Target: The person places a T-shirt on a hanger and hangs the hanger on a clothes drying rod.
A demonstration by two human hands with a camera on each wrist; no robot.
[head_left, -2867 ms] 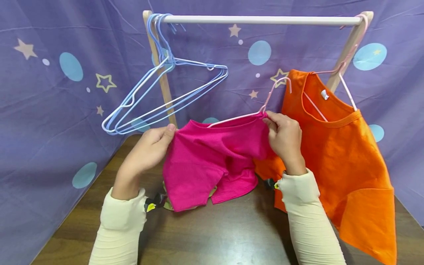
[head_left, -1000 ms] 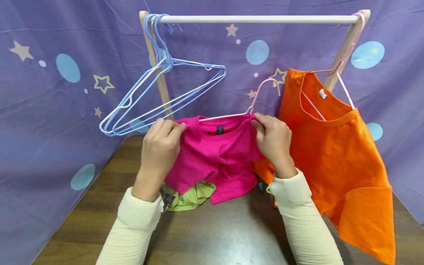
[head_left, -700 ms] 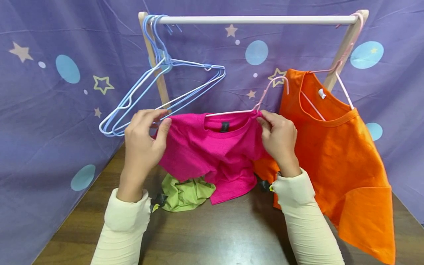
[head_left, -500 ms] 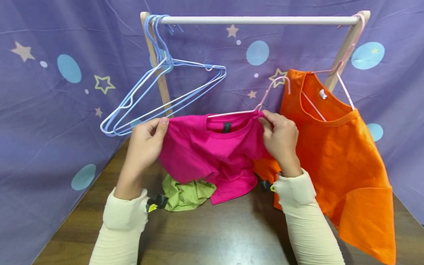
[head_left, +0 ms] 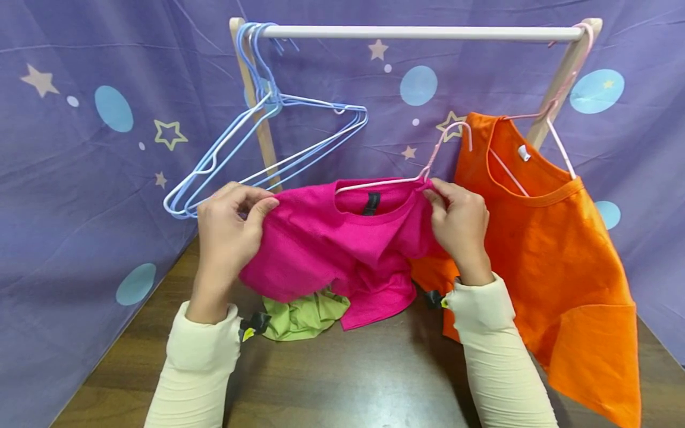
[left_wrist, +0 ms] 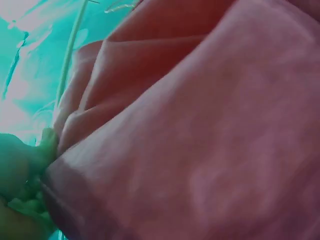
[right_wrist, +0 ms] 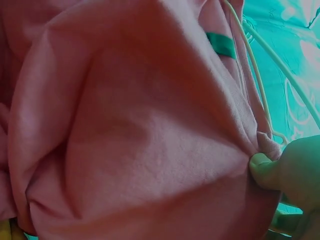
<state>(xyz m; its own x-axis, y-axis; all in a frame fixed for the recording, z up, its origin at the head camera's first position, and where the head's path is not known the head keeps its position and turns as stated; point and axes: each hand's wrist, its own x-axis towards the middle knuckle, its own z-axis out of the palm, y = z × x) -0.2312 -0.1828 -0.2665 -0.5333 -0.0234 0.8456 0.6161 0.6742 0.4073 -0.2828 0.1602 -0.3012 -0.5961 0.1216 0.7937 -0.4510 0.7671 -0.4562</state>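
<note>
A magenta T-shirt [head_left: 321, 238] is held up in front of the rack, its neckline and dark label facing me in the head view. A pink wire hanger [head_left: 374, 185] passes through the neck opening, with its hook standing free above the shirt's right shoulder. My left hand [head_left: 230, 235] pinches the left shoulder between thumb and fingers. My right hand [head_left: 461, 229] pinches the right shoulder beside the hanger's neck, the thumb [right_wrist: 265, 170] pressing on the cloth in the right wrist view. The hanger's left arm is hidden inside the shirt.
Several blue and white hangers [head_left: 267, 148] hang at the left end of the rack's white rail [head_left: 417, 32]. An orange shirt [head_left: 556, 255] on a pink hanger hangs at the right end. A crumpled light green garment [head_left: 307, 315] lies on the wooden table [head_left: 342, 380].
My left hand loosened its hold, then took the left shoulder again further left. The neckline and label have come into sight, and more of the green garment shows. The right hand stays at its shoulder.
</note>
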